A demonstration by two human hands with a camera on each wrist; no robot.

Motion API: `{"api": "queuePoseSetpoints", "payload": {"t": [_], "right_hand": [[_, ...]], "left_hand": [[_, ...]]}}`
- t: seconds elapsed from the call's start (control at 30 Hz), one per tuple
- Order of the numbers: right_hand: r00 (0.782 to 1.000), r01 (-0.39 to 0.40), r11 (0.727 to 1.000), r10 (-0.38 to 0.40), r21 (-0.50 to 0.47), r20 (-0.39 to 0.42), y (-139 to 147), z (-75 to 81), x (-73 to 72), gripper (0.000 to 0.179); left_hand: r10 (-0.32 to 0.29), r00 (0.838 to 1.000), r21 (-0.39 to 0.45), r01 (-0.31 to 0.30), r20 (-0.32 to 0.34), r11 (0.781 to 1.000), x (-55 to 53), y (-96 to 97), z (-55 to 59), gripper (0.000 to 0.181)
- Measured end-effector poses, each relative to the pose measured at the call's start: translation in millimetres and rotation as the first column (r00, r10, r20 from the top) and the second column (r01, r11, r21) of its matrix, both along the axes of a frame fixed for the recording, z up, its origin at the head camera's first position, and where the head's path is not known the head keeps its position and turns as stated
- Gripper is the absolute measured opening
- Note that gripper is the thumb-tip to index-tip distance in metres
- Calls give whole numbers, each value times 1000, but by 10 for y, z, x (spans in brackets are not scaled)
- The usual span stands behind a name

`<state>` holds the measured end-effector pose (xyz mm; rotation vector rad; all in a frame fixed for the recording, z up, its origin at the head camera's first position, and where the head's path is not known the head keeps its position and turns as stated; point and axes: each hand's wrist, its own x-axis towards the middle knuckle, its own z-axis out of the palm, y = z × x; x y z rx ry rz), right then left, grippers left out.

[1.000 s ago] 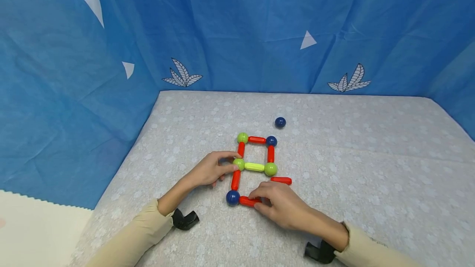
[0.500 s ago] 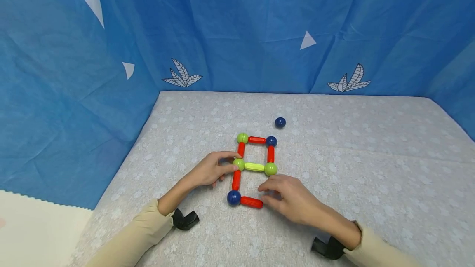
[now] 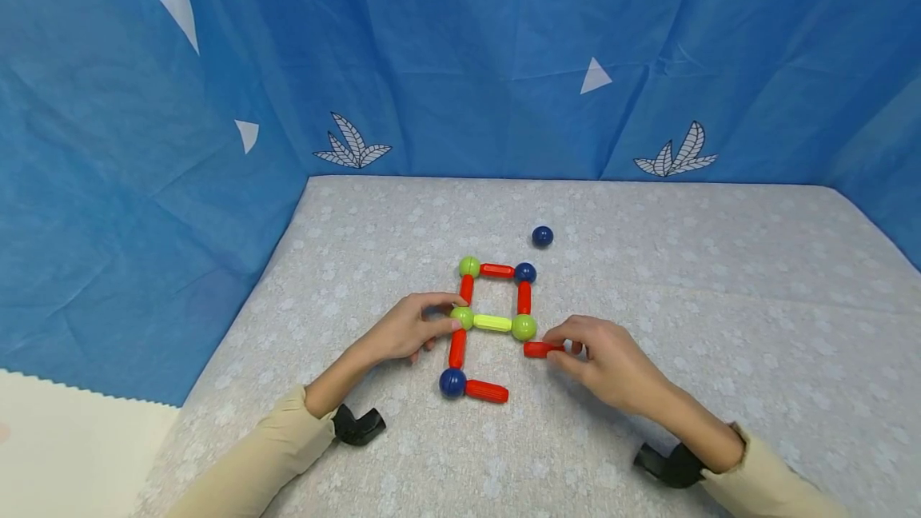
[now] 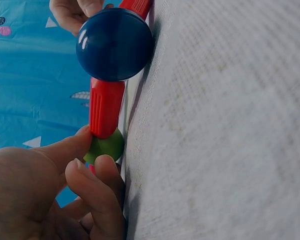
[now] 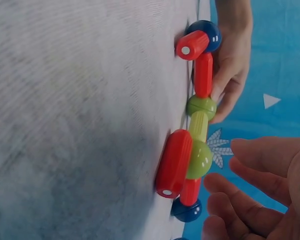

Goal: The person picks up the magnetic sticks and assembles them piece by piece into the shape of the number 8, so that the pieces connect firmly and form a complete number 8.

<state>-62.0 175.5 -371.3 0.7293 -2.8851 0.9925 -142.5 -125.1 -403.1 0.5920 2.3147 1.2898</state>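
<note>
My left hand (image 3: 412, 329) pinches a green ball (image 3: 463, 317) at the left middle joint of a flat frame of magnetic rods and balls. Below that joint, a red rod (image 3: 456, 348) leads to a blue ball (image 3: 452, 383). Another red rod (image 3: 487, 391) sticks out rightward from this ball, its far end free. My right hand (image 3: 608, 362) is at the right end of a loose red rod (image 3: 541, 349). In the right wrist view its fingers are spread and apart from that loose red rod (image 5: 174, 164), which lies beside a green ball (image 5: 200, 159).
The frame's upper part is a closed square, with a yellow-green rod (image 3: 492, 323) as its lower side and a blue ball (image 3: 525, 272) at its top right corner. A separate blue ball (image 3: 543, 236) lies behind it. Blue cloth (image 3: 460, 62) hangs along the table's back.
My right hand has let go of the red rod by the lower blue ball and moved right and away from me to the loose red rod. My left hand has stayed in place.
</note>
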Motion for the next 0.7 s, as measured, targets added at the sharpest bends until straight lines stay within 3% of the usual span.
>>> {"api": "queuePoseSetpoints", "payload": {"t": [0.17, 0.3, 0.7], "right_hand": [[999, 25, 1000, -25, -17, -22, 48, -13, -37, 17], [998, 54, 998, -55, -34, -23, 88, -8, -146, 16], [978, 183, 974, -166, -131, 128, 284, 73, -811, 24]], "left_hand": [[2, 1000, 6, -2, 5, 1000, -6, -2, -4, 30], [5, 1000, 6, -5, 3, 1000, -7, -6, -4, 30], [4, 1000, -2, -4, 1, 1000, -2, -1, -10, 30]]}}
